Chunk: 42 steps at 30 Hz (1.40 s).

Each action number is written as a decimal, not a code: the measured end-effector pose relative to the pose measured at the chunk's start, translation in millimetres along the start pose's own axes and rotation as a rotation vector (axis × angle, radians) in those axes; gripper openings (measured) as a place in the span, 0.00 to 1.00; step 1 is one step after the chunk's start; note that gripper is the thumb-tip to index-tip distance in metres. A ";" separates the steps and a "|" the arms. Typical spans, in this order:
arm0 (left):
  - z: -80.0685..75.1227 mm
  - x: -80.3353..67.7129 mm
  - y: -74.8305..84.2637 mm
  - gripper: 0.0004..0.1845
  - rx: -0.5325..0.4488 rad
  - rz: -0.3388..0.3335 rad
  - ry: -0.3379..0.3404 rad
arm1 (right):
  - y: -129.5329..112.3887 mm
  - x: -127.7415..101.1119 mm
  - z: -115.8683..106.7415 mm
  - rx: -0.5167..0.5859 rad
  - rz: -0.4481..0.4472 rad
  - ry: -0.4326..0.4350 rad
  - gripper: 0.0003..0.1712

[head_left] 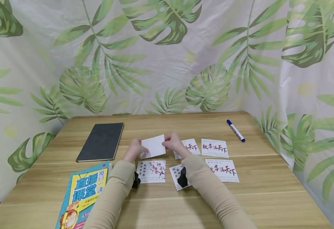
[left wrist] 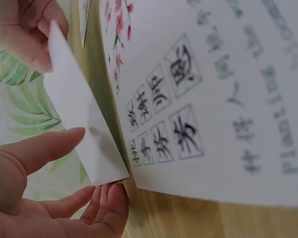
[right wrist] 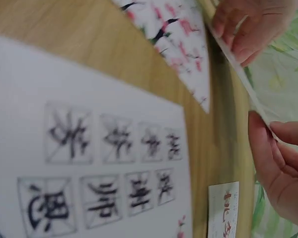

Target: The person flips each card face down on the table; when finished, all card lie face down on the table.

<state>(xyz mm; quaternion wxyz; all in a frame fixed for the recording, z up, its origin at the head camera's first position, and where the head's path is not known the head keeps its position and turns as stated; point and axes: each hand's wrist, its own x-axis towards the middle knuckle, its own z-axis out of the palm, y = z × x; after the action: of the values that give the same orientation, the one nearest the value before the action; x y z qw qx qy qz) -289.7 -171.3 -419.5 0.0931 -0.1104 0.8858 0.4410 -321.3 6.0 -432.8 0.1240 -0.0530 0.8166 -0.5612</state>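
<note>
**Both hands raising a blank card**

Above the table (head_left: 270, 190), left hand (head_left: 134, 149) and right hand (head_left: 173, 143) pinch opposite edges of a white card (head_left: 153, 146) (blank side toward the camera), forearms converging over the printed cards (head_left: 152, 171).

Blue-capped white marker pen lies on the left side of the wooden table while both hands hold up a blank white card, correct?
Not quite. The head view shows the blue-capped white marker pen at the back right. Both the left hand and the right hand do hold the blank white card.
</note>
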 end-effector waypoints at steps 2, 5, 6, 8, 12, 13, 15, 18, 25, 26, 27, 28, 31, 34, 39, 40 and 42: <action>1.0 0.6 -0.4 0.40 0.011 0.004 0.018 | 1.5 -0.8 2.7 -0.084 -0.007 0.006 0.21; 3.4 1.4 -0.7 0.40 0.061 0.016 0.059 | 1.6 -2.2 6.8 -0.220 -0.025 0.023 0.34; 4.5 1.8 -1.0 0.40 0.080 0.018 0.073 | 1.3 -2.5 8.0 -0.266 -0.039 0.034 0.37; 6.4 3.2 -1.7 0.40 0.110 0.016 0.100 | 1.0 -2.2 10.1 -0.341 -0.069 0.052 0.38; 9.4 5.1 -2.8 0.39 0.147 0.012 0.130 | 1.1 -0.7 12.5 -0.443 -0.142 0.069 0.24; 9.7 5.4 -2.7 0.39 0.156 0.013 0.134 | 1.2 -0.5 12.8 -0.462 -0.154 0.067 0.20; 10.2 5.4 -2.2 0.39 0.177 0.017 0.137 | 1.2 -0.8 13.4 -0.504 -0.173 0.063 0.13; 9.9 4.8 -1.7 0.39 0.205 0.025 0.134 | 1.4 -1.6 14.4 -0.545 -0.185 0.059 0.08; 9.5 -0.7 -0.2 0.35 0.230 0.029 0.132 | 1.4 -3.5 12.2 -0.548 -0.211 0.013 0.11; 9.6 -1.2 -0.2 0.34 0.242 0.029 0.134 | 1.6 -4.1 10.6 -0.540 -0.214 0.000 0.13; 9.4 -1.8 0.3 0.33 0.254 0.032 0.139 | 1.9 -4.5 8.3 -0.529 -0.218 -0.011 0.14; 9.7 -2.2 0.8 0.32 0.268 0.037 0.144 | 2.1 -5.1 4.9 -0.525 -0.219 -0.017 0.16; 9.4 -2.8 5.9 0.32 0.271 0.073 0.149 | 1.0 -6.9 -10.2 -0.480 -0.206 -0.017 0.21; 9.6 -3.2 16.4 0.32 0.257 0.133 0.135 | -1.8 -9.0 -30.5 -0.474 -0.176 0.004 0.26; 19.8 -8.4 37.0 0.31 0.202 0.215 0.054 | 4.5 -10.9 -63.0 -0.475 -0.144 0.012 0.32; 23.7 -9.6 40.5 0.30 0.191 0.222 0.039 | 6.8 -11.1 -68.6 -0.486 -0.142 0.016 0.32; 32.8 -10.1 45.8 0.29 0.187 0.235 0.022 | 10.6 -13.0 -79.5 -0.507 -0.122 0.019 0.34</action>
<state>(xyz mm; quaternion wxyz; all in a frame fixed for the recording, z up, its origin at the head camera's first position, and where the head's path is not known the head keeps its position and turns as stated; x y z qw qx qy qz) -290.5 -116.9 -401.4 0.0412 -0.0014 0.9307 0.3634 -329.1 84.6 -413.9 0.0651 -0.1264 0.9275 -0.3457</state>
